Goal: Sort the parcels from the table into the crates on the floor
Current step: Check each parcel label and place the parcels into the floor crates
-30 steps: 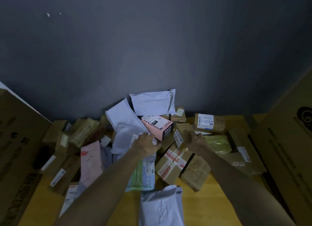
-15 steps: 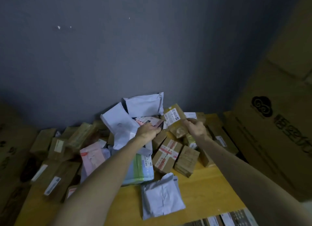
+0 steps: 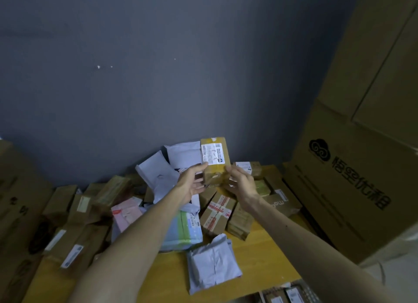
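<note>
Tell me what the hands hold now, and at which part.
One brown parcel with a white label, held by its lower end: left hand on the left edge, right hand on the right.

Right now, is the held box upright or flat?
Upright: box stands on end, label toward camera; left hand and right hand hold its lower end.
</note>
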